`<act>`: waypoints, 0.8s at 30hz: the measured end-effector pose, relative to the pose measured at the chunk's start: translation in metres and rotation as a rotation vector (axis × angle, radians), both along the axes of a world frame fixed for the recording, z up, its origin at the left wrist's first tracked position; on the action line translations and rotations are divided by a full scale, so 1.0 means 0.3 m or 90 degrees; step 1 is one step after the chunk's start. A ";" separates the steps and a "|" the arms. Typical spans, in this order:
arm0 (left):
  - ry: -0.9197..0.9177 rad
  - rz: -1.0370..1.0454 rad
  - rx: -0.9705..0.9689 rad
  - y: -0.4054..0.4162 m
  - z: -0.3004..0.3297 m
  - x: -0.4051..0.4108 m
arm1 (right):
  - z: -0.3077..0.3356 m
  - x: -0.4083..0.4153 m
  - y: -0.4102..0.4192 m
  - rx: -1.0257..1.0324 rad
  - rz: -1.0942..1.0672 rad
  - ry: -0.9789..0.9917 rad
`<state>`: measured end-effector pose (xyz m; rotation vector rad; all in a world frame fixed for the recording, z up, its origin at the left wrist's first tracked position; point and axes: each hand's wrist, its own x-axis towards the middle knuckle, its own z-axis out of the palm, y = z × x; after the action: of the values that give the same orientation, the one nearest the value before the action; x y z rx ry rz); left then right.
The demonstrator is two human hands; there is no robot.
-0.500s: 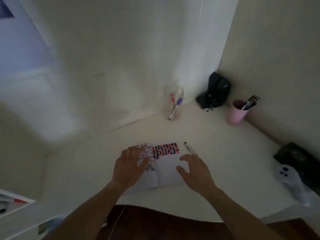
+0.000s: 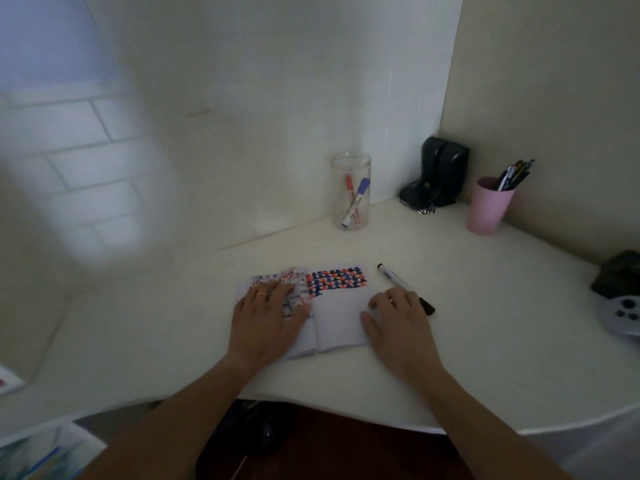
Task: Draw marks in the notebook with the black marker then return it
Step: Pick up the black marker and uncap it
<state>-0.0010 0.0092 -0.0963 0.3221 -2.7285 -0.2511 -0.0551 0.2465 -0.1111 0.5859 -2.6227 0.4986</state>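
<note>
Since the black marker (image 2: 405,288) lies on the desk just off the right edge of the notebook (image 2: 341,317), the right hand (image 2: 398,322) is clearly the nearer one, fingers touching or nearly touching its barrel, loosely spread and gripping nothing yet. Its long axis runs diagonally, far end angled back toward the notebook's top corner, near end pointing away to the right. White barrel, dark ends; can't tell if it's capped. Left hand (image 2: 268,315) lies flat and open on the notebook's left page, pinning it down.
</note>
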 end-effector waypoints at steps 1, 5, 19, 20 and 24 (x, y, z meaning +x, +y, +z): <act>0.004 0.000 -0.004 0.003 0.005 0.006 | 0.001 0.004 0.000 0.003 -0.002 0.007; -0.006 0.006 -0.003 0.019 0.012 0.026 | 0.013 0.031 0.001 0.017 -0.008 -0.009; -0.020 0.004 -0.003 0.000 -0.006 0.013 | 0.033 0.042 -0.012 0.018 -0.039 -0.028; -0.037 -0.003 -0.001 -0.007 -0.004 0.007 | 0.031 0.040 -0.012 0.017 -0.037 -0.027; -0.163 -0.057 -0.007 -0.056 0.049 -0.031 | 0.020 0.031 -0.015 0.031 -0.024 -0.023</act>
<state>-0.0104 -0.0076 -0.0815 0.2443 -3.0003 -0.2325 -0.0457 0.2419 -0.1052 0.5464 -2.6812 0.4388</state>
